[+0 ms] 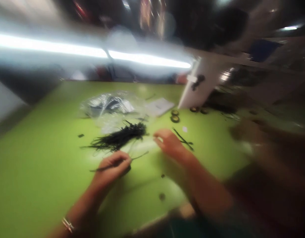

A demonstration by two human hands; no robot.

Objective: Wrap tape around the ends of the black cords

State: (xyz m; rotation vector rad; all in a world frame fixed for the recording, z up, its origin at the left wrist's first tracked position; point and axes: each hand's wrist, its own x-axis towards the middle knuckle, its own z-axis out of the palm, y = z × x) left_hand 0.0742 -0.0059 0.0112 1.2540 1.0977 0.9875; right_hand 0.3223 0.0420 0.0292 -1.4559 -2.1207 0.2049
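My left hand (114, 165) is closed on a thin black cable (140, 156), whose ends stick out on both sides of the fingers. To the right, my right hand (167, 140) hovers over the green table (43, 165), its thumb and forefinger pressed together; whatever is between them is too blurred to tell. A bundle of black cables (120, 136) lies just beyond my left hand. Beside my right hand, two short black cables (183, 140) lie crossed on the table.
Behind the bundle lies a clear plastic bag (110, 104) with dark items, beside a white paper (159, 106). Rolls of black tape (175, 116) sit near an upright white board (198, 86). A person's blurred arm (266, 142) is at the right.
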